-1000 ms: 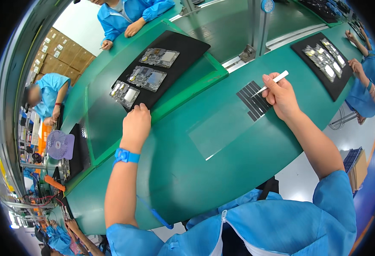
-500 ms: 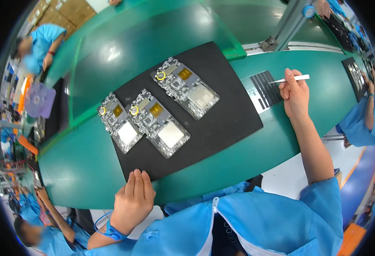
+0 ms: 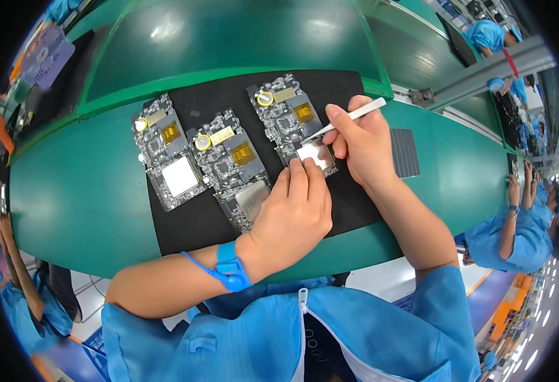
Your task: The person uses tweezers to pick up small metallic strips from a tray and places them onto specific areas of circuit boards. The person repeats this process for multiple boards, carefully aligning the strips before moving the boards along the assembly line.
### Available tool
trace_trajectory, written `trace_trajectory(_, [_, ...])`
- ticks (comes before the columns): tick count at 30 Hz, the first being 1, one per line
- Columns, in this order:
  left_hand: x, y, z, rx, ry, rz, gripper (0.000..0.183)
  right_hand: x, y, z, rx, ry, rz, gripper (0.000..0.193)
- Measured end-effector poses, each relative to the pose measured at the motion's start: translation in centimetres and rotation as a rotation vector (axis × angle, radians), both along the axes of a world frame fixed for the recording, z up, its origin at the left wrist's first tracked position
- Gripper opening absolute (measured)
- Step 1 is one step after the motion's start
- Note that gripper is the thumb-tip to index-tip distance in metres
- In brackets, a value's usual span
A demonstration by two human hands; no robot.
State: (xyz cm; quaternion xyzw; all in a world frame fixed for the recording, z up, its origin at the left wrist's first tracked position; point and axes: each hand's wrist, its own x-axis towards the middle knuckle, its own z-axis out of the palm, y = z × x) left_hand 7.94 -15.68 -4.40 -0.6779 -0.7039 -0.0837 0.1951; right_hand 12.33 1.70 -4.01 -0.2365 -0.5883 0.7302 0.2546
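Three circuit boards lie on a black mat (image 3: 184, 239): the left board (image 3: 158, 143), the middle board (image 3: 214, 167) and the right board (image 3: 279, 122). Each carries a yellow-rimmed round part, an amber patch and a silver plate. White tweezers (image 3: 362, 111) are pinched in my right hand (image 3: 365, 146), their tips down at the upper edge of the right board's silver plate (image 3: 315, 153). Stretched fingers of my left hand (image 3: 295, 213) rest at that plate's lower edge, partly covering it. Anything tiny between the tweezer tips is too small to make out.
A sheet of dark grey strips (image 3: 405, 153) lies right of the mat, partly behind my right hand. A green raised edge (image 3: 228, 73) runs behind the mat. A metal post (image 3: 496, 73) stands at the far right. Co-workers in blue sit at both sides.
My right hand has brought the tweezers left from the strip sheet to the right board. My left hand has moved from the mat's near edge to that board. The whole view has shifted.
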Motion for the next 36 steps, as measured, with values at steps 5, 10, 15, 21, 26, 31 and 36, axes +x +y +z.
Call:
trace_trajectory(5, [-0.3,-0.4,-0.1,0.032,-0.054,-0.019,0.038,0.8,-0.9,-0.3,0.078,-0.040,-0.004,0.034])
trace_trajectory(10, [-0.2,-0.2,-0.3,0.062,-0.074,-0.008,0.036,0.7,-1.4,-0.5,0.106,-0.030,-0.026,0.032])
trace_trajectory(15, [-0.3,0.0,-0.3,0.070,-0.067,-0.009,0.034,0.6,-1.0,-0.4,0.082,-0.038,-0.016,0.031])
trace_trajectory(21, [-0.3,0.1,-0.8,0.103,-0.070,-0.030,0.036,0.4,-1.0,-0.1,0.080,-0.084,-0.026,0.031])
trace_trajectory(26, [-0.3,0.0,-0.1,0.058,-0.098,-0.005,0.034,0.4,-0.8,-0.3,0.094,-0.084,-0.011,0.031])
trace_trajectory(31, [0.0,-0.1,0.3,0.022,-0.138,0.052,0.030,0.2,-0.9,-0.1,0.077,-0.088,-0.013,0.031])
trace_trajectory(36, [0.1,-0.2,0.4,0.021,-0.112,0.057,0.030,0.3,-0.7,0.2,0.023,-0.037,-0.003,0.032])
